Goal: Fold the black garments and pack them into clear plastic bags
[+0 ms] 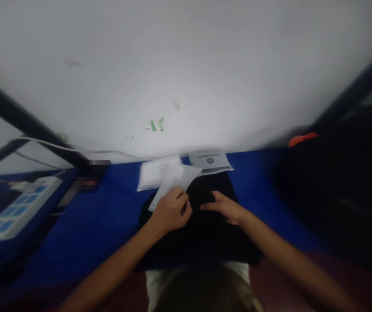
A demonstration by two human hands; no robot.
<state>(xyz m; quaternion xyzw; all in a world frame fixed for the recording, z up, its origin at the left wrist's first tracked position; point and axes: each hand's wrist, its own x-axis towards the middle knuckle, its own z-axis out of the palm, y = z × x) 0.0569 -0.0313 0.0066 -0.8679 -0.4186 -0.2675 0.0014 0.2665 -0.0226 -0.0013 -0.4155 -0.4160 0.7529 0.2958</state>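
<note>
A black cloth item (202, 238), perhaps a garment, lies spread in front of me on a blue surface. My left hand (173, 211) is closed on its upper left part, fingers curled and thumb pressed in. My right hand (226, 207) grips the cloth a little to the right, with dark fabric between thumb and forefinger. Just beyond my left hand, a thin whitish plastic bag (176, 180) lies partly over the cloth. Behind it is a flat white packet (155, 173). A grey printed packet (210, 162) rests at the far edge of the cloth.
A white power strip with blue sockets (17, 208) lies at left. A pale cable (108, 151) runs along the white wall (224, 78). A large dark mass (341, 182) fills the right side, with an orange piece (302, 139) at its top. The blue surface (82, 234) extends leftward.
</note>
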